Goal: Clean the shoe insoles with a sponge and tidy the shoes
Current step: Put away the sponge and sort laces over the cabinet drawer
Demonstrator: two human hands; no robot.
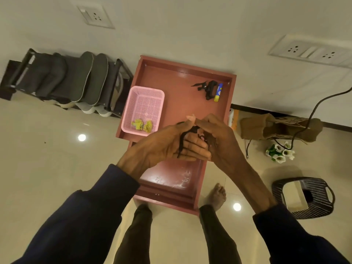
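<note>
Lace (182,143), black, in pinch of L hand (163,145) & R hand (221,138), above red table (171,180)

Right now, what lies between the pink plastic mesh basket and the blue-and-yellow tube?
Head view: a black tangled bundle beside the blue-and-yellow tube; otherwise bare red tray floor up to the pink plastic mesh basket.

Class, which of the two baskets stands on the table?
The pink plastic mesh basket, on the reddish-brown wooden table; the black striped basket sits on the floor.
</note>
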